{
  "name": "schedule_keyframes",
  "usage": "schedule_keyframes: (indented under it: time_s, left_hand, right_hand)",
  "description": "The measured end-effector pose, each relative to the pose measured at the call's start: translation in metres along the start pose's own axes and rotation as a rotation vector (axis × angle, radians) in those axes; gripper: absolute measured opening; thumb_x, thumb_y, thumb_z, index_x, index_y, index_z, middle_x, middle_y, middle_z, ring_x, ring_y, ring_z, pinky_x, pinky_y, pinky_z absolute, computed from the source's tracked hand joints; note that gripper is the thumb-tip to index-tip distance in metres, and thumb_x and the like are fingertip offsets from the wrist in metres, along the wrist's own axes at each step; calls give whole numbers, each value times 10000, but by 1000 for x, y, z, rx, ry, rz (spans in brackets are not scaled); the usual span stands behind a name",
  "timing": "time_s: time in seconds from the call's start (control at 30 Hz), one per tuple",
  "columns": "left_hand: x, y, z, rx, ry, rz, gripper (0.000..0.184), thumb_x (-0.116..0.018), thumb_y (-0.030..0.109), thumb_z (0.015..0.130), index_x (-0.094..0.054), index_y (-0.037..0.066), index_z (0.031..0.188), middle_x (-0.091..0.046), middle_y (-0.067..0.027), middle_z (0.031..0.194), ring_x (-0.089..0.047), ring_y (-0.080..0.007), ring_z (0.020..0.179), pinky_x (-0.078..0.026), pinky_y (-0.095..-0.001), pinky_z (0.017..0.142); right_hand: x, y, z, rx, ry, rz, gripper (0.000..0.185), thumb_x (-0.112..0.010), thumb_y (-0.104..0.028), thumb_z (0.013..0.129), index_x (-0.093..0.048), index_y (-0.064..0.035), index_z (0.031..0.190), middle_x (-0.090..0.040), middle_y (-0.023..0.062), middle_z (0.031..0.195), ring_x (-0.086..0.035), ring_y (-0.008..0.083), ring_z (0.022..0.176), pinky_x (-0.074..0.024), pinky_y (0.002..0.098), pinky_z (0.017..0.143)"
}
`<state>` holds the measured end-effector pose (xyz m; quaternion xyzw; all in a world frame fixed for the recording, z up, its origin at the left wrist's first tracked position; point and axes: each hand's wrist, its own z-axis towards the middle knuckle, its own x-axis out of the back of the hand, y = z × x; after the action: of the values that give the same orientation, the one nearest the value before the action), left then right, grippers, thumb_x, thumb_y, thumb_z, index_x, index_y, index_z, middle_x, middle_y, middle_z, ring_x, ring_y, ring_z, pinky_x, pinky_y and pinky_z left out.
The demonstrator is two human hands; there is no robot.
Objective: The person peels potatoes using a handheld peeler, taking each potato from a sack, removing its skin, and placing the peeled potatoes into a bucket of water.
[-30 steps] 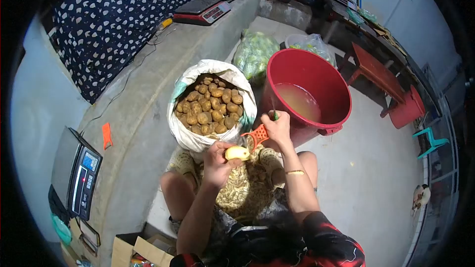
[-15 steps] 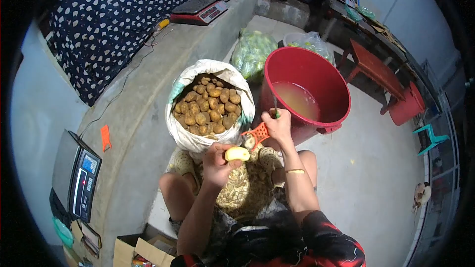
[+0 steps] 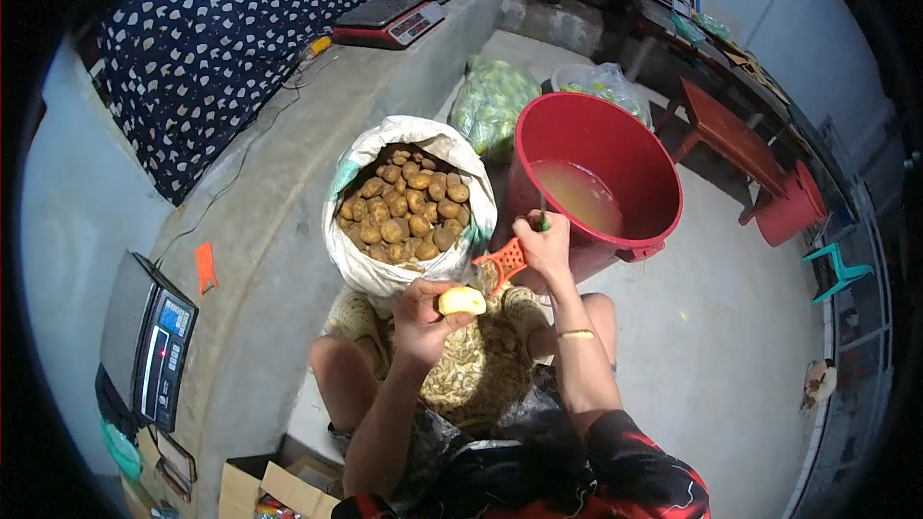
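Observation:
Between its fingers and thumb, my left hand [image 3: 423, 320] holds a pale yellow peeled potato [image 3: 462, 301]. My right hand [image 3: 544, 243] is closed round an orange peeler [image 3: 504, 263], whose head is just up and right of the potato, apart from it. A green bit shows at the top of my right fist. Below both hands a heap of peelings [image 3: 471, 365] lies between my feet. Just beyond my left hand stands an open white sack [image 3: 385, 279] full of unpeeled brown potatoes [image 3: 409, 204].
A large red tub [image 3: 663, 173] with cloudy liquid stands beyond my right hand. Behind are green-filled plastic bags [image 3: 495, 106]. On the left ledge are a digital scale [image 3: 163, 356] and another orange tool [image 3: 206, 268]. A cardboard box [image 3: 240, 490] sits lower left.
The peeler in my right hand has shifted slightly at the potato's far side. The potato's visible face has turned a little in my left hand.

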<state>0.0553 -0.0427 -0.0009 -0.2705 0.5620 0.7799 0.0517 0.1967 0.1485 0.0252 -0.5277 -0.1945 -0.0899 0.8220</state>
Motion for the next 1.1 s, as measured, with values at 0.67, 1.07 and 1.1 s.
schedule_keyframes:
  time_s: [0.67,1.07,1.1]
  left_hand:
    - [-1,-7,1,-23,-36,-92,426,-717,-167,717,-542,5,1066,-641,-156,1082,-649,-240,1002,-547,-363,885]
    - [16,-15,3,112,23,-317,398,-666,-152,767,-556,0,1118,-632,-154,1103,-636,-261,1022,-561,-412,876]
    - [15,-13,5,161,10,-350,356,-658,-129,790,-555,-18,1113,-638,-157,1083,-644,-261,1003,-569,-400,862]
  right_hand:
    - [6,-30,-14,192,-134,62,192,-670,-130,699,-601,40,642,-503,146,500,-466,85,479,-388,301,478]
    - [24,-2,3,-47,91,185,336,-633,-109,757,-413,-26,517,-362,-55,490,-342,48,486,-269,285,447]
    - [28,-6,4,-74,106,204,351,-635,-108,769,-402,-41,516,-365,-63,500,-345,47,492,-269,284,452]
